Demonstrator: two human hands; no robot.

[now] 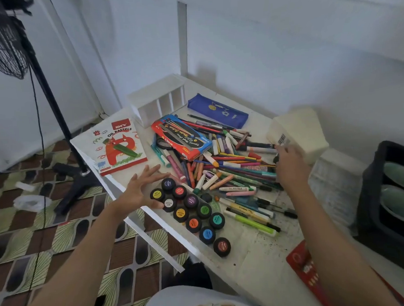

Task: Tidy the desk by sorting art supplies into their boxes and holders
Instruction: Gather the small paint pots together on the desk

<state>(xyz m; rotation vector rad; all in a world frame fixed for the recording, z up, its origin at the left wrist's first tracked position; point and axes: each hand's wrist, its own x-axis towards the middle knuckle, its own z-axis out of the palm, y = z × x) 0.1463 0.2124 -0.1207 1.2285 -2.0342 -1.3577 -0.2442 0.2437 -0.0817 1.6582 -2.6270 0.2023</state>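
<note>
White tabletop (260, 255) in a corner of pale walls; patterned floor below, black fan stand (53, 109) to the left.

- Oil pastels box (120, 145): closed, flat at the far left edge, apart from the clutter; probably the home for the loose pastel sticks.
- White divided holder (157, 100): at the back, apparently on its side with the slots facing the pile; nothing visible inside.
- Blue pencil case (217, 111): behind the pile, near the wall.
- Red-and-blue pen box (181, 137): tilted on the pile's left flank, scissors (163, 143) partly beneath it.
- Heap of pencils, markers and pastels (232, 170): unsorted, mid-tabletop; sorting judged barely begun.
- Poster paint jars (190, 212): black lids with colour labels, clustered along the near edge, already grouped by kind.
- Left hand (139, 189): fingers spread, palm down, holding nothing, low over bare tabletop just beside the nearest jars; likely poised to gather or steady them.
- Right hand (290, 164): blurred, at the lower corner of a cream box (298, 129) right of the heap; grip or mere touch impossible to tell.
- Black bin (374, 202): far right.
</note>
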